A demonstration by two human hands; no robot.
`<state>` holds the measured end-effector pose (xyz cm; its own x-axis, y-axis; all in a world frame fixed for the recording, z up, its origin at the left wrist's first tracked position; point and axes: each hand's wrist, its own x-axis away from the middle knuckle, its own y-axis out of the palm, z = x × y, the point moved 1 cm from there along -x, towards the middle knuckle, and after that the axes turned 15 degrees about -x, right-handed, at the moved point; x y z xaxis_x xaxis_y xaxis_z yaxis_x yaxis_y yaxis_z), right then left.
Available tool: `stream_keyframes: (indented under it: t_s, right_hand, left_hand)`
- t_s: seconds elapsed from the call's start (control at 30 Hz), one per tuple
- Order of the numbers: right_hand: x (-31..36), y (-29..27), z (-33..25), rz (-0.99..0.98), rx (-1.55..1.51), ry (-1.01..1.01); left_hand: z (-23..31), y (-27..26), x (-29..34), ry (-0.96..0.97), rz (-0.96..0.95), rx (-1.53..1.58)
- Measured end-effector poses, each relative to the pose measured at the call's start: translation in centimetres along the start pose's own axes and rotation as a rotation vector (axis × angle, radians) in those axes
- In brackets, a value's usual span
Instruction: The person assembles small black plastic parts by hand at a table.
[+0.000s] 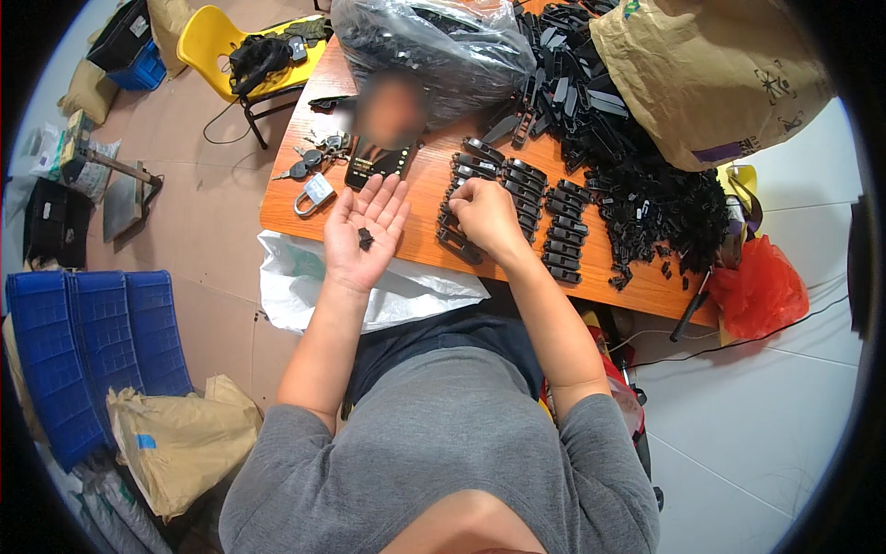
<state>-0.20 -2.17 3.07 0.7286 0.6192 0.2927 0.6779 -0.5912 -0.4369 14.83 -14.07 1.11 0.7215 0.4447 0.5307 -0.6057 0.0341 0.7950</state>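
A: Start at the hands. What is the left hand doing?

B: It lies palm up, fingers spread wide, just left of centre frame, cradling a few small black plastic bits in the palm.

A: And the right hand?

B: Curled, knuckles up, at centre frame, fingertips pressed on the near end of the rows of long black plastic clip parts laid out on the orange wooden table. Whether it pinches a small bit I can't tell; the fingers hide it.

A: So which step?

B: I'd judge it's fitting small bits into the laid-out parts, one by one. The next move likely calls for a fine pinch from the palm.

A: Around them?

B: A loose heap of black parts to the right, a brown paper sack upper right, and a padlock with keys to the left.
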Motion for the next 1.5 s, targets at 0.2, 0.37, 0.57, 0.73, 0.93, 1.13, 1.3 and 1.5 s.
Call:
stream_keyframes:
  t_s: [0.2, 0.37, 0.57, 0.73, 0.93, 1.13, 1.3, 1.5]
  right_hand:
    - [-0.1, 0.4, 0.0, 0.014, 0.166, -0.067]
    - [0.6, 0.1, 0.0, 0.052, 0.312, -0.183]
    - [5.3, 0.4, -3.3, -0.086, 0.050, -0.548]
    - [5.9, 0.3, -3.1, -0.179, 0.109, -0.557]
    - [6.3, -0.1, -3.3, 0.062, 0.127, -0.590]
    - [5.8, 0.1, -1.9, 0.056, 0.123, -0.641]
    - [5.6, -0.3, -2.8, 0.083, 0.025, -0.435]
    - [5.8, -0.7, -2.5, 0.055, 0.080, -0.525]
  left_hand:
    - [-0.5, 0.1, -0.4, -0.023, -0.035, -0.006]
    - [-1.3, 0.7, -0.6, -0.059, -0.085, -0.006]
    - [-3.2, 2.3, 0.0, -0.098, -0.219, -0.096]
    - [-4.3, 3.9, 0.6, -0.097, -0.236, -0.185]
    - [-4.3, 1.7, -0.7, -0.160, -0.519, 0.035]
    - [-4.5, 1.5, -0.8, -0.148, -0.531, 0.027]
    - [-4.6, 1.3, -0.6, -0.208, -0.589, 0.074]
    - [-4.5, 1.5, -0.2, -0.163, -0.522, -0.041]
